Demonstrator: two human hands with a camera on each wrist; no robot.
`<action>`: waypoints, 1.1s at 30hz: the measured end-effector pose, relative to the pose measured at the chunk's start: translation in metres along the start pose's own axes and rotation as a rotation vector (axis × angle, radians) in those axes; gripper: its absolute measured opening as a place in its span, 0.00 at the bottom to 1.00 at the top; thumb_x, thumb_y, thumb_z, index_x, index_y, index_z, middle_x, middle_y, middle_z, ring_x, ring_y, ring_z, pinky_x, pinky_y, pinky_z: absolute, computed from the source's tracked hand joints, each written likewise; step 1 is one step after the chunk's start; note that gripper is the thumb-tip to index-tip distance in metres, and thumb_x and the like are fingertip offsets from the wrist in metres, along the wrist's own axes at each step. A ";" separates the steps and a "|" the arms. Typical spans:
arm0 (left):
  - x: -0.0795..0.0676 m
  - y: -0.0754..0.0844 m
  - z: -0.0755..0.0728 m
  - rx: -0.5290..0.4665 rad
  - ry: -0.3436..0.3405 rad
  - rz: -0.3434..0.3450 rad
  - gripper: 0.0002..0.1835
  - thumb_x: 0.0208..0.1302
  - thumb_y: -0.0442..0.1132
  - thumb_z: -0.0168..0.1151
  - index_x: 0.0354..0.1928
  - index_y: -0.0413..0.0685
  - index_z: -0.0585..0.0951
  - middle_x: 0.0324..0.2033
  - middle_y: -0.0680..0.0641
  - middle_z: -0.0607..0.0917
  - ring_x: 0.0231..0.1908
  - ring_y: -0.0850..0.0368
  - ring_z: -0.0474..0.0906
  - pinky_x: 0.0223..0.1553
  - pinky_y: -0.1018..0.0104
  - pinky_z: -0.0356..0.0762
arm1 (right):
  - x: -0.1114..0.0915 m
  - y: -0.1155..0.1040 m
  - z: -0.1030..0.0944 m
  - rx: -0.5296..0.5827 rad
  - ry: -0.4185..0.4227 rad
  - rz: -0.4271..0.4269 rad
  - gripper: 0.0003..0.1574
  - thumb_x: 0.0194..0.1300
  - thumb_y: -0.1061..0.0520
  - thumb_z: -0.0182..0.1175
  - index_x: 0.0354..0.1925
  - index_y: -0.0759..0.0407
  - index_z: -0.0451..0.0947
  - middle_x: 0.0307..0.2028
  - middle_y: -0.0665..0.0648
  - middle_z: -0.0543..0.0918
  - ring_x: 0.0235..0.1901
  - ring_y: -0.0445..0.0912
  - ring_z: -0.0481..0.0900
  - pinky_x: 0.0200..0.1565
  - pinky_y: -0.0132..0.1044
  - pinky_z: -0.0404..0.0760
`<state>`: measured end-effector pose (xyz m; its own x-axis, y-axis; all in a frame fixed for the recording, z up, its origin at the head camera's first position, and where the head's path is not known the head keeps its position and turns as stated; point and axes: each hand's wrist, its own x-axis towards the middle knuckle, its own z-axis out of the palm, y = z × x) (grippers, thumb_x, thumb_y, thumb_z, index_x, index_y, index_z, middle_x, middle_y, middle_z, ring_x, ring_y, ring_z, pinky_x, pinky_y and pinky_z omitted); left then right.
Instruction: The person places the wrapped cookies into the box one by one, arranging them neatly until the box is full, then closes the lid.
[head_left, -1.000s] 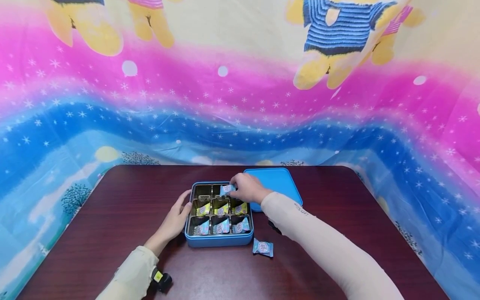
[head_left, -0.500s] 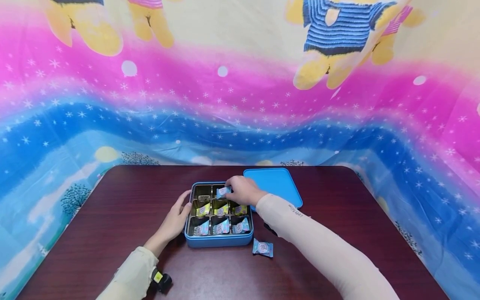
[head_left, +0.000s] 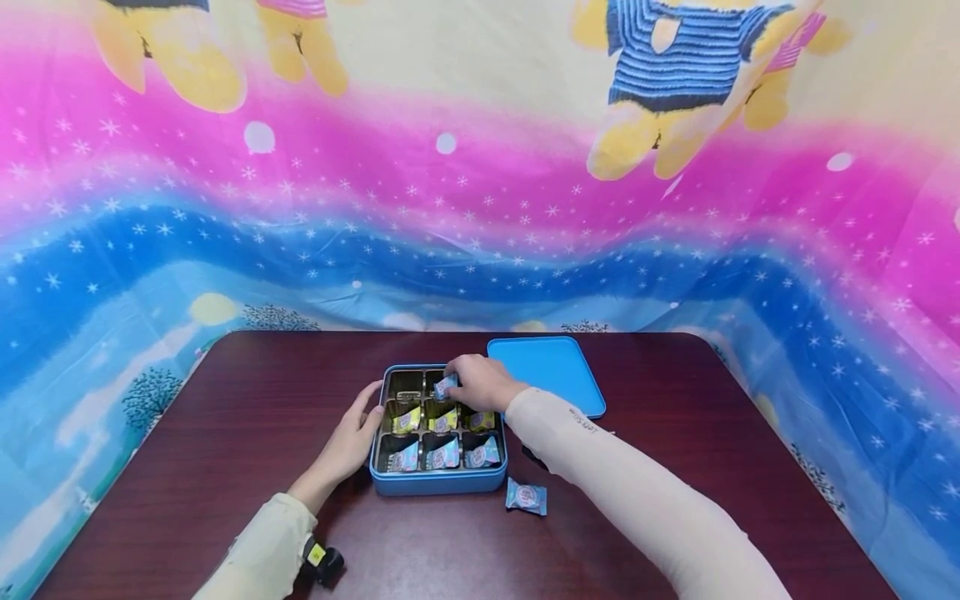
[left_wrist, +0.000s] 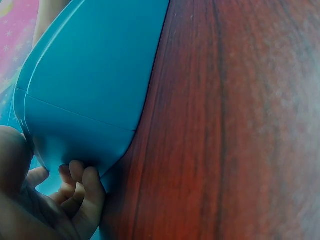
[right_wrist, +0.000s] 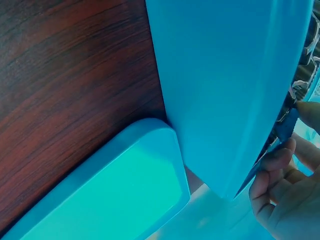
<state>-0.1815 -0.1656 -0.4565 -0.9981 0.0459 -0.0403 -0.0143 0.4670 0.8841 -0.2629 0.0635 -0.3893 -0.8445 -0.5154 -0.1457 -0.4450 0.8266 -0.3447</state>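
A blue tin box (head_left: pixel 438 483) with a divided inner tray stands on the table. My left hand (head_left: pixel 347 442) holds its left side; in the left wrist view the fingers (left_wrist: pixel 92 192) bend against the wall near a corner. With thumb and fingertips, my right hand (head_left: pixel 483 381) pinches a blue wrapped candy (head_left: pixel 445 386) in the back middle compartment. That candy (right_wrist: pixel 287 125) shows partly at the tin's rim in the right wrist view. Yellow candies (head_left: pixel 442 419) fill the middle row, blue ones (head_left: pixel 442 454) the front row. The back right compartment is hidden by my right hand.
The tin's blue lid (head_left: pixel 555 375) lies behind and to the right, partly under the right forearm's line. One loose blue candy (head_left: pixel 527 497) lies by the tin's front right corner. The dark wooden table (head_left: pixel 262 417) ends at a patterned cloth (head_left: pixel 465 250).
My right hand has moved a little left and down with the blue candy, from above the back row into the back middle compartment. The left hand and tin keep their place.
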 end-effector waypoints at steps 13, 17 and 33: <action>0.000 0.000 0.001 0.015 0.003 0.008 0.26 0.82 0.41 0.40 0.78 0.54 0.57 0.46 0.33 0.86 0.40 0.51 0.86 0.43 0.58 0.83 | -0.001 0.000 -0.001 0.000 -0.055 -0.005 0.26 0.75 0.47 0.58 0.66 0.53 0.76 0.47 0.57 0.88 0.16 0.39 0.68 0.24 0.34 0.64; 0.000 0.001 0.001 0.027 0.006 0.006 0.26 0.82 0.41 0.40 0.78 0.54 0.56 0.48 0.32 0.85 0.41 0.50 0.86 0.44 0.57 0.83 | -0.004 0.001 -0.004 0.009 -0.043 -0.031 0.25 0.75 0.47 0.58 0.65 0.54 0.77 0.31 0.58 0.86 0.17 0.40 0.67 0.23 0.35 0.63; -0.001 0.001 0.001 0.072 0.021 -0.005 0.26 0.82 0.43 0.41 0.78 0.57 0.58 0.41 0.38 0.87 0.38 0.56 0.83 0.45 0.56 0.80 | -0.021 0.012 -0.013 0.163 0.027 -0.080 0.22 0.74 0.51 0.59 0.61 0.60 0.80 0.11 0.47 0.64 0.11 0.42 0.58 0.19 0.35 0.57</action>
<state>-0.1799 -0.1644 -0.4555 -0.9991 0.0252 -0.0345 -0.0159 0.5299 0.8479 -0.2544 0.0873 -0.3779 -0.8170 -0.5699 -0.0879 -0.4587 0.7346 -0.4999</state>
